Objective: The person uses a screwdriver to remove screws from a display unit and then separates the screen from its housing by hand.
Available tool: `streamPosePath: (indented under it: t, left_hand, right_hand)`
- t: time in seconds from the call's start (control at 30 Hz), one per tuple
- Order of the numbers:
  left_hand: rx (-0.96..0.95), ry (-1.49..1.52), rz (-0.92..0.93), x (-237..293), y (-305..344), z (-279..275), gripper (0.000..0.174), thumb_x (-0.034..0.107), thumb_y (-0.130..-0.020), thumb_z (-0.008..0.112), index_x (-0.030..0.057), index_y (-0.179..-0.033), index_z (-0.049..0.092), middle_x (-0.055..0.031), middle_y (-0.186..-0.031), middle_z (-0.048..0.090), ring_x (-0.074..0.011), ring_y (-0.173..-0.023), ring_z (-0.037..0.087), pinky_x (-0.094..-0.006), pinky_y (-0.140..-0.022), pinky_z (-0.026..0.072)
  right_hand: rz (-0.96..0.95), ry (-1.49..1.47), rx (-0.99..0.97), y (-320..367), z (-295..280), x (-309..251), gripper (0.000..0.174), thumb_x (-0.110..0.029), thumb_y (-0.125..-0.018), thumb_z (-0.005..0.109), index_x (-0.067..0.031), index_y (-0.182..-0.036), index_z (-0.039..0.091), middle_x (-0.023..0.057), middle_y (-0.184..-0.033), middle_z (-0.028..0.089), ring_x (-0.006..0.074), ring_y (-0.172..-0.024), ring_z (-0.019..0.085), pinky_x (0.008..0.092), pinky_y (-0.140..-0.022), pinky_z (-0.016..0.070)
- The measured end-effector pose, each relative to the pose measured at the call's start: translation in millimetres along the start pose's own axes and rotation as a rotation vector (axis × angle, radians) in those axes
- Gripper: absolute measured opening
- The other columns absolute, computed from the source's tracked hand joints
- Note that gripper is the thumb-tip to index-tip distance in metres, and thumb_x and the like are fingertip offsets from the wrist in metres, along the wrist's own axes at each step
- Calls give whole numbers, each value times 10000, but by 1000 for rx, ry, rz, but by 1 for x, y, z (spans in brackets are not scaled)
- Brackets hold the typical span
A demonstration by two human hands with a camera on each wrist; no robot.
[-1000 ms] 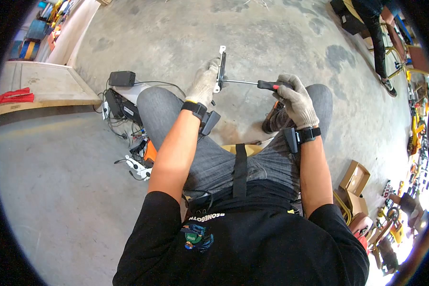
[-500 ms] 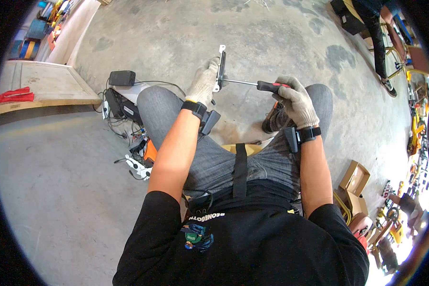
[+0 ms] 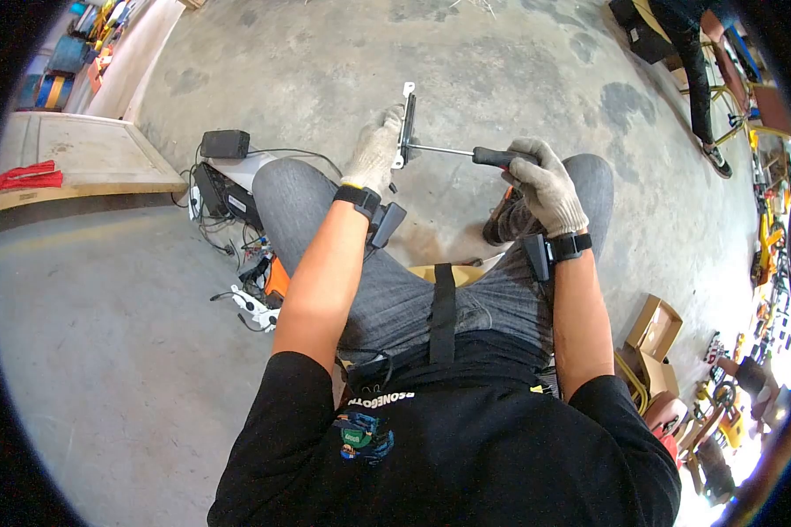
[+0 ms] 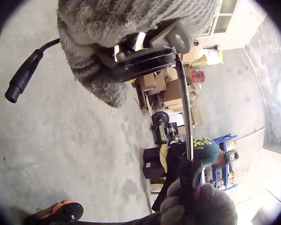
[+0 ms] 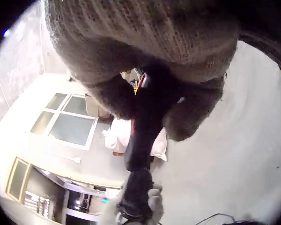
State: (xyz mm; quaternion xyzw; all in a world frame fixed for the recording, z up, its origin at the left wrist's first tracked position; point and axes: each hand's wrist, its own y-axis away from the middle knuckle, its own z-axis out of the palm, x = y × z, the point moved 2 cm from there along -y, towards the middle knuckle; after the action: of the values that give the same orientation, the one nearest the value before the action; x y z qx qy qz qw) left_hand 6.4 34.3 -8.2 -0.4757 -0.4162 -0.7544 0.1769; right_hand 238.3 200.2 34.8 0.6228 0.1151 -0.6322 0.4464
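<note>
In the head view my gloved left hand (image 3: pixel 375 151) grips a narrow black part with white bracket ends (image 3: pixel 409 123), held upright above the floor. A short black cable with a plug (image 4: pixel 25 75) hangs beside that hand in the left wrist view. My gloved right hand (image 3: pixel 547 186) holds a screwdriver (image 3: pixel 444 150) by its black handle, fingers wrapped round it. Its shaft runs level toward the left, and in the left wrist view the tip meets the part near the bracket (image 4: pixel 178 40). The handle (image 5: pixel 147 122) fills the middle of the right wrist view.
Both hands are raised beyond the bent knees. A black box (image 3: pixel 225 144), cables and small parts lie on the floor beside the left knee. Red gloves (image 3: pixel 28 176) lie on a wooden board at left. An open cardboard box (image 3: pixel 655 332) sits at right; another person's leg (image 3: pixel 696 88) shows beyond.
The screwdriver handle has turned in my right hand: its red stripe shows earlier and is out of sight now. The left hand and the black part stay almost still.
</note>
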Motion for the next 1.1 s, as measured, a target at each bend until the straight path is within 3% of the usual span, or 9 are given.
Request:
streamPosePath:
  t: [0.17, 0.23, 0.3, 0.5, 0.57, 0.7, 0.77, 0.93, 1.1]
  left_hand:
    - [19, 8, -38, 2, 2, 1, 373, 372, -1092, 511, 63, -1273, 616, -88, -969, 677, -197, -763, 691, -353, -669, 615]
    - [10, 25, -12, -2, -1, -1, 397, 370, -1093, 505, 43, -1297, 602, -79, -938, 660, -190, -725, 685, -345, -629, 615]
    - [0, 43, 14, -2, -1, 0, 420, 367, -1093, 500, 24, -1320, 588, -70, -906, 643, -183, -687, 680, -337, -590, 614]
    - [5, -41, -17, 3, 3, 2, 357, 351, -1099, 495, 57, -1257, 621, -75, -961, 663, -187, -740, 675, -352, -668, 619]
    - [10, 6, 7, 0, 1, 1, 397, 368, -1094, 497, 34, -1279, 608, -62, -887, 643, -173, -679, 671, -336, -583, 605]
    - [20, 29, 10, -3, -2, 0, 392, 365, -1095, 496, 34, -1270, 612, -63, -886, 643, -174, -671, 666, -332, -576, 596]
    - [20, 57, 9, -4, -3, 0, 400, 371, -1095, 498, 28, -1269, 612, -61, -881, 641, -171, -666, 660, -325, -568, 582]
    - [14, 66, 8, -2, 0, 0, 401, 372, -1097, 496, 30, -1269, 611, -58, -868, 642, -164, -664, 657, -319, -562, 569]
    - [-7, -33, 0, 4, 3, 1, 352, 341, -1106, 476, 51, -1241, 623, -72, -973, 648, -185, -753, 660, -342, -669, 603]
  right_hand:
    - [-25, -80, 65, 1, 10, -3, 341, -229, -986, 644, 30, -1207, 632, 73, -977, 648, 159, -870, 649, 282, -792, 543]
    - [140, 166, 50, 1, 6, -2, 384, -302, -1020, 596, 27, -1214, 632, 68, -931, 645, 141, -783, 633, 278, -730, 532]
    - [115, 247, 31, 0, 3, -2, 425, -345, -1030, 563, 28, -1224, 631, 62, -889, 639, 130, -706, 607, 277, -682, 514]
    - [-23, -38, 58, -3, 2, 0, 355, -215, -972, 661, 27, -1229, 630, 87, -1033, 657, 163, -901, 657, 293, -816, 561]
    - [-66, -58, 13, -2, 1, 0, 361, -171, -940, 704, 27, -1232, 629, 100, -1107, 654, 182, -996, 657, 305, -887, 565]
    - [-2, -99, 49, 0, 9, -3, 371, -240, -962, 684, 19, -1223, 634, 89, -1055, 659, 173, -914, 654, 294, -840, 558]
    - [169, 168, 23, 1, 5, -2, 396, -310, -986, 652, 9, -1219, 641, 74, -998, 658, 166, -828, 636, 287, -785, 545]
    - [116, 107, 33, -3, 0, 1, 374, -281, -983, 650, 4, -1224, 642, 80, -1016, 657, 169, -839, 632, 292, -781, 550]
    - [-2, -103, 10, -5, -6, 5, 385, -132, -920, 722, 15, -1260, 616, 118, -1178, 634, 194, -1055, 630, 335, -912, 575]
